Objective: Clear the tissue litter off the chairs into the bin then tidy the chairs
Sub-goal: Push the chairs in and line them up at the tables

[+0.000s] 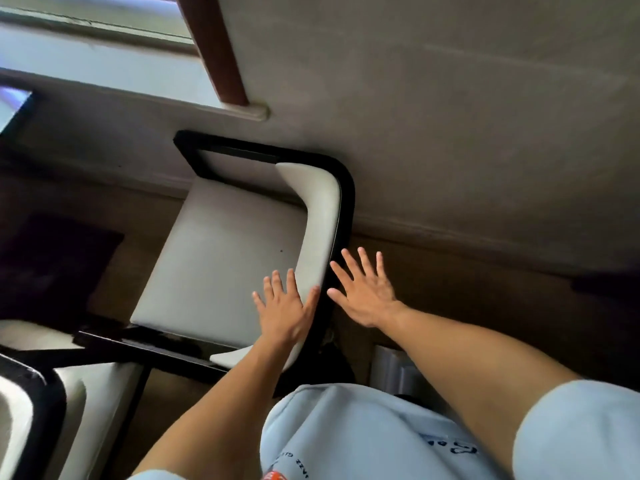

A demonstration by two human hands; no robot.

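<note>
A chair [221,247] with a white padded seat, white backrest and black frame stands in the middle of the view, its back toward me and close to the wall. No tissue shows on its seat. My left hand [285,306] is spread flat with straight fingers over the near end of the backrest, its thumb at the black frame. My right hand [363,292] is spread open just to the right of the frame, fingers apart, holding nothing. Whether either hand touches the chair is unclear.
A second white chair [69,403] with a black frame sits at the lower left. A grey wall [450,116] with a brown post [214,46] runs behind. A dark object [52,265] lies on the tan floor at left. My pale blue shirt fills the bottom.
</note>
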